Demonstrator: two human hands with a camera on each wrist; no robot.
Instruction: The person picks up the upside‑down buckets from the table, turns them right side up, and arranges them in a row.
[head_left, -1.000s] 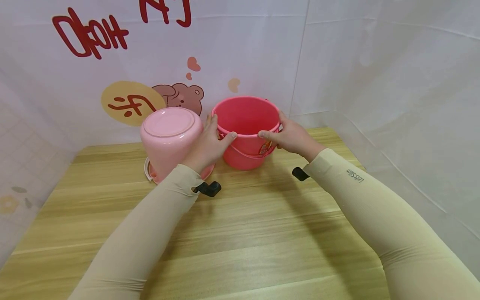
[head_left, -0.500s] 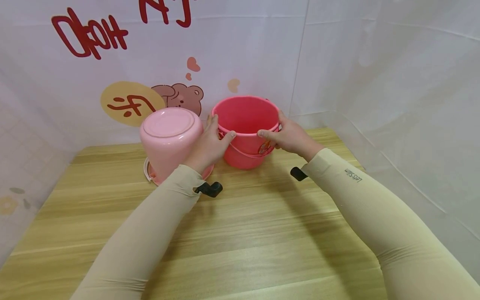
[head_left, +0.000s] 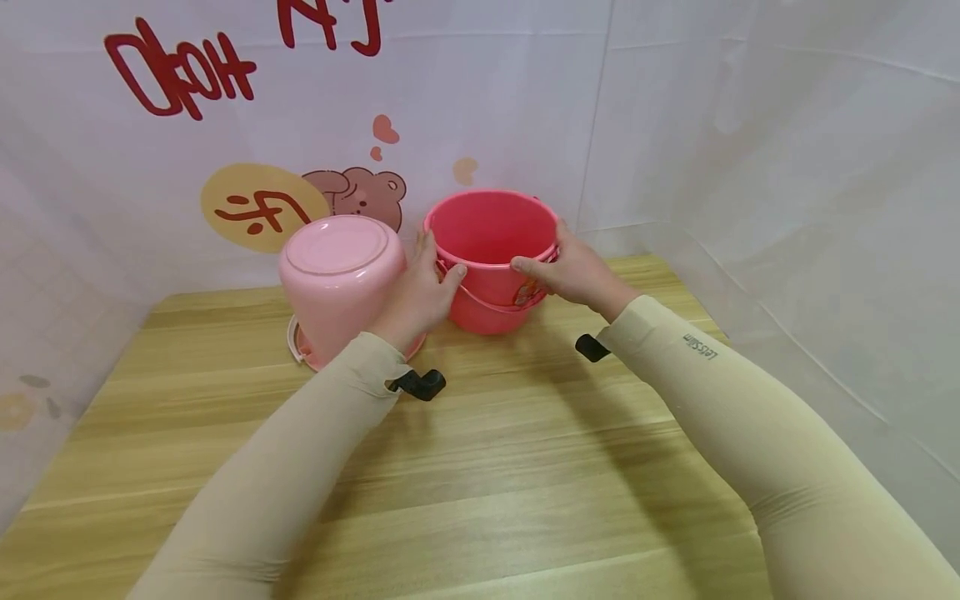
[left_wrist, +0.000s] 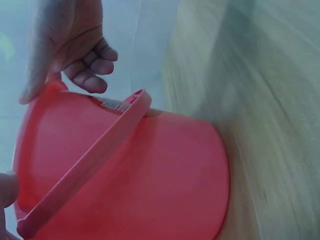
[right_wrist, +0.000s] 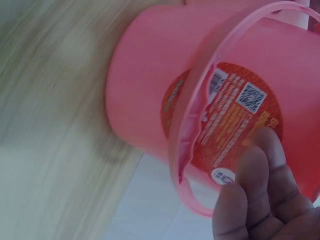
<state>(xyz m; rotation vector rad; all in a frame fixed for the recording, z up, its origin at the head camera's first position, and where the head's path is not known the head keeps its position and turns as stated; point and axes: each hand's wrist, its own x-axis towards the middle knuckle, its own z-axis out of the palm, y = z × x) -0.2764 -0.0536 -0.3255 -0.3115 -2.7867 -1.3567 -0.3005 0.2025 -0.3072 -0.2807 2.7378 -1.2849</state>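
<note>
A bright pink bucket stands upright, mouth up, at the back of the table. My left hand holds its left rim, thumb at the front and fingers along the side. On the opposite side my right hand grips the rim, thumb on top and fingers below against the outer wall. The bucket's handle hangs down across the front. In the right wrist view a round red label with a QR code shows behind the handle, near the right fingers. The bucket's base is close over the wood.
A paler pink bucket stands upside down just left of the bright one, partly behind the left hand. The wooden table ends at a white printed curtain at the back. Another white curtain runs along the right.
The bright pink bucket has moved very slightly up in the head view, with both hands staying on its rim. The paler bucket has kept its place.
</note>
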